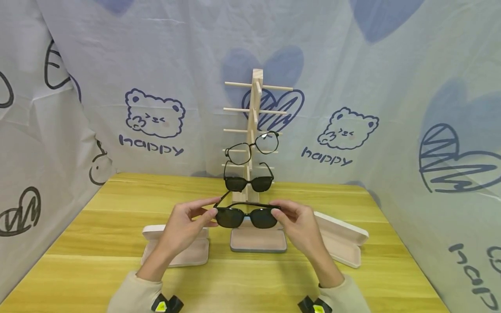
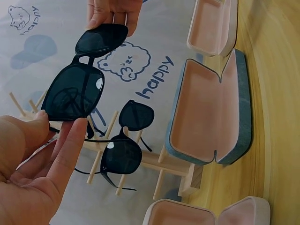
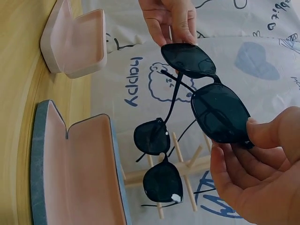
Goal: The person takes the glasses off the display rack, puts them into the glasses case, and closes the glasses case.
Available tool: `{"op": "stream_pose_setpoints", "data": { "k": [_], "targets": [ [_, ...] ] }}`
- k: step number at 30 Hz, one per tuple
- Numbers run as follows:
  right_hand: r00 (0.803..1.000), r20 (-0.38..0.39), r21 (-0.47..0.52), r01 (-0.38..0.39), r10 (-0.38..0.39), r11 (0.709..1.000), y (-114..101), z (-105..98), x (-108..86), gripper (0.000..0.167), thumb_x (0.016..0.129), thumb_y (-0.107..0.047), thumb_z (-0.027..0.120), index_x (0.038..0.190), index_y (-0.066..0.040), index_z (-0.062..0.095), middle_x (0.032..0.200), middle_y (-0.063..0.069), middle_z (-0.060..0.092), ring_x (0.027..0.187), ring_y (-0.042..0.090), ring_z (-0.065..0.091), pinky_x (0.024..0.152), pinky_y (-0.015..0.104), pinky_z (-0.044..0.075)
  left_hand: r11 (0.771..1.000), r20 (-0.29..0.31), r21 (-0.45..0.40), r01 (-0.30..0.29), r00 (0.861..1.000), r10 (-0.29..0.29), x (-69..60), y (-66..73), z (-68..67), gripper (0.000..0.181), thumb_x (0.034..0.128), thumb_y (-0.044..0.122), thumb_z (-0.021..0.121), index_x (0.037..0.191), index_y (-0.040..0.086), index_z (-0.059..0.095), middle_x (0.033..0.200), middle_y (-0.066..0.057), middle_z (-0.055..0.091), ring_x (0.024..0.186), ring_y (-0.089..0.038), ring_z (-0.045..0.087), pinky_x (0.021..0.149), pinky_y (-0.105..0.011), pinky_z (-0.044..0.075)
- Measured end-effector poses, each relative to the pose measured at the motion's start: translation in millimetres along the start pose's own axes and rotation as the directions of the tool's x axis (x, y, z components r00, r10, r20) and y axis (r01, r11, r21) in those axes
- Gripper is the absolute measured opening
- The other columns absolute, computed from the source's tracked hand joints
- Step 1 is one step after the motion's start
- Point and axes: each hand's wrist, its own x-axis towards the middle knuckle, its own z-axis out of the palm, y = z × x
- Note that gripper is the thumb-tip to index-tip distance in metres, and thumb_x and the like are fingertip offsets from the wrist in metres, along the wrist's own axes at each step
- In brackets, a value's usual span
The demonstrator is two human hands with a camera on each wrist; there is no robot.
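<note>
A pair of black sunglasses (image 1: 263, 218) is held up in front of the wooden rack, dark lenses facing me. My left hand (image 1: 187, 226) pinches the left end of the frame between thumb and fingers. At the other end, my right hand (image 1: 300, 222) pinches the corner of the frame the same way. The left temple arm reaches out toward the rack; the right one appears folded behind the lenses. Below them lies an open glasses case (image 2: 197, 112), blue-grey outside and pink inside, with nothing visible in it in the left wrist view.
The wooden rack (image 1: 256, 93) stands at the back, with dowels on both sides. It bears clear-lensed eyeglasses (image 1: 239, 154) and, lower, other dark sunglasses (image 1: 261, 184). Open white cases stand left (image 1: 195, 253) and right (image 1: 344, 250) on the wood-grain table (image 1: 235, 282). Printed cloth hangs behind.
</note>
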Motion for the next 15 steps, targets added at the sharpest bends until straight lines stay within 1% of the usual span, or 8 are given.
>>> {"op": "stream_pose_setpoints", "data": {
  "k": [5,9,15],
  "targets": [
    [1.000,-0.001,0.000,0.005,-0.005,1.000,3.0,1.7,1.2,0.023,0.099,-0.007,0.069,0.118,0.004,0.074,0.122,0.023,0.073,0.113,0.035,0.073,0.092,0.014,0.056,1.000,-0.002,0.004,0.004,1.000,-0.004,0.4,-3.6,0.1,0.039,0.1009,0.009,0.066,0.138,-0.004,0.062,0.142,-0.028,0.060,0.088,-0.008,0.075,0.082,-0.031,0.065],
    [1.000,0.003,0.008,-0.012,0.012,1.000,5.3,2.6,1.6,0.022,0.099,-0.006,0.068,0.118,0.003,0.074,0.123,0.022,0.073,0.115,0.034,0.072,0.095,0.016,0.056,1.000,-0.002,-0.005,0.011,1.000,-0.011,1.1,-6.3,0.4,0.040,0.1008,0.009,0.066,0.138,-0.004,0.062,0.143,-0.028,0.059,0.089,-0.009,0.075,0.082,-0.030,0.065],
    [1.000,0.005,0.018,-0.019,0.019,1.000,8.0,3.5,2.4,0.021,0.099,-0.005,0.067,0.118,0.002,0.074,0.122,0.022,0.073,0.116,0.033,0.072,0.093,0.013,0.054,0.999,-0.009,-0.023,0.035,0.999,-0.036,3.1,-9.1,1.6,0.040,0.1006,0.007,0.066,0.139,-0.006,0.061,0.140,-0.031,0.059,0.089,-0.009,0.076,0.082,-0.030,0.065]
  ]
}}
